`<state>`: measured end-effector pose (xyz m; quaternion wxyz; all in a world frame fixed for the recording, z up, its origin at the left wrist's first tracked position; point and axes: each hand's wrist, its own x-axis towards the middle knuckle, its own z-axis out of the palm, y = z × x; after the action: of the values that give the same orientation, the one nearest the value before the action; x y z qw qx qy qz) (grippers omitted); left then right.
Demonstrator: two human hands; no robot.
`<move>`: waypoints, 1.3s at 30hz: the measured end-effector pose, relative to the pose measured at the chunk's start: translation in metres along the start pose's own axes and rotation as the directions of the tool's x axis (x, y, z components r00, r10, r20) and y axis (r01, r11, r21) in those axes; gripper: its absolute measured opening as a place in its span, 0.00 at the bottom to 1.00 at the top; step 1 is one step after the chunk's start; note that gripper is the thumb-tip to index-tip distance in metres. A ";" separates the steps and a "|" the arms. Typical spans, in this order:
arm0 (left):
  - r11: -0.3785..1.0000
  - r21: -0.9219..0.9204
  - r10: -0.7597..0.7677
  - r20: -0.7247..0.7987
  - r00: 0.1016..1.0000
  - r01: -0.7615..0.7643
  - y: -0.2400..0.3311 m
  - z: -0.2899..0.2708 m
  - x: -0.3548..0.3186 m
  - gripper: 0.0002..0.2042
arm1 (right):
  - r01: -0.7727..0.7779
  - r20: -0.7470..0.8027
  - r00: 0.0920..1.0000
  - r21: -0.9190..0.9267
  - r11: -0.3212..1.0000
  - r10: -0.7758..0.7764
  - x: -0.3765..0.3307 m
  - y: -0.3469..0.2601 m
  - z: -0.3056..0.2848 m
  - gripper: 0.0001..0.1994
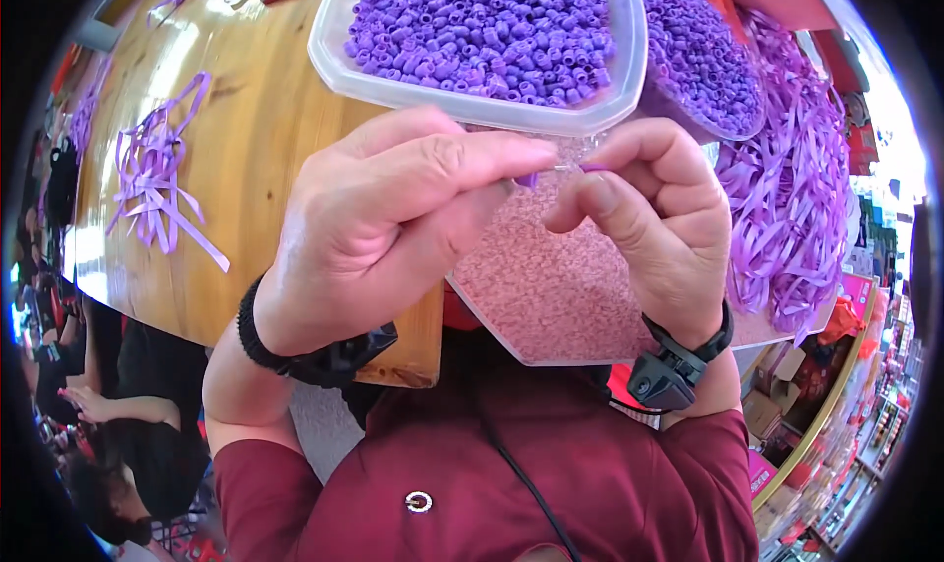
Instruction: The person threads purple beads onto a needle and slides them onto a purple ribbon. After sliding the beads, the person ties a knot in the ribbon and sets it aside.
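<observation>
My two hands meet over the pink speckled mat, just in front of a tub of purple beads. My left hand (pixel 379 213) is closed in a pinch, with a small purple piece (pixel 528 179) showing under its index finger. Facing it, my right hand (pixel 664 213) pinches another small purple piece (pixel 593 167) between thumb and index finger. A tiny clear piece (pixel 567 166) glints in the gap between the fingertips. Whether the purple pieces are beads or ribbon ends is too small to tell. Each wrist wears a black strap.
The clear plastic tub (pixel 393 92) heaped with purple beads (pixel 482 41) stands ahead. Behind it on the right lie more beads (pixel 703 60) and a pile of lilac ribbons (pixel 792 208). Loose ribbons (pixel 157 169) rest on the wooden table (pixel 256 80). Another person (pixel 128 424) is at lower left.
</observation>
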<state>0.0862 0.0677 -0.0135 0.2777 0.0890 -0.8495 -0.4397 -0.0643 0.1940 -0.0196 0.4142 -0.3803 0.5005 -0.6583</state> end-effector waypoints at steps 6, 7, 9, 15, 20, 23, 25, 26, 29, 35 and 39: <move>1.000 0.006 0.017 -0.023 1.000 -0.017 -0.001 0.005 -0.004 0.12 | -0.014 0.002 1.000 -0.026 1.000 0.014 -0.003 0.003 -0.001 0.06; 1.000 0.006 0.012 -0.022 1.000 -0.012 -0.001 0.004 -0.005 0.12 | -0.014 0.017 1.000 -0.044 0.999 0.015 -0.004 0.003 0.000 0.06; 1.000 0.019 0.025 -0.007 1.000 -0.024 -0.002 0.005 -0.005 0.11 | -0.016 0.024 1.000 -0.065 0.998 0.018 -0.005 0.004 -0.001 0.06; 0.999 0.026 0.029 0.027 0.999 -0.029 -0.001 0.006 -0.006 0.11 | -0.033 0.038 0.999 -0.046 0.998 0.035 -0.006 0.006 0.000 0.06; 0.999 0.037 0.017 0.050 0.999 -0.019 -0.004 0.008 -0.006 0.13 | -0.045 0.037 0.998 -0.015 0.999 0.045 -0.007 0.007 0.001 0.06; 1.000 0.004 0.001 0.059 0.998 -0.001 -0.003 0.011 -0.008 0.14 | -0.054 0.033 0.998 -0.007 0.999 0.054 -0.007 0.008 0.001 0.06; 1.000 -0.030 -0.002 0.058 0.998 0.003 -0.002 0.012 -0.009 0.14 | -0.053 0.038 0.998 -0.005 0.999 0.054 -0.007 0.009 0.001 0.06; 0.998 -0.065 -0.022 0.067 0.997 0.027 -0.001 0.012 -0.010 0.14 | -0.054 0.040 0.998 -0.006 0.999 0.054 -0.007 0.009 0.000 0.06; 0.954 -0.216 -0.195 0.070 0.978 0.206 0.008 0.015 -0.009 0.15 | -0.067 0.035 0.997 -0.034 0.997 0.068 -0.007 0.009 0.000 0.06; 0.912 -0.292 -0.292 0.031 0.956 0.288 0.006 0.018 -0.010 0.15 | -0.074 0.001 0.997 -0.057 0.996 0.074 -0.007 0.008 0.000 0.07; 0.942 -0.250 -0.235 -0.016 0.972 0.224 0.002 0.019 -0.011 0.15 | -0.088 -0.008 0.996 -0.156 0.984 0.087 -0.007 0.005 0.000 0.07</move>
<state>0.0854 0.0866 -0.0251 0.2527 0.1621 -0.7657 -0.5688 -0.0611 0.2003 -0.0255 0.4113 -0.3891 0.5670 -0.5983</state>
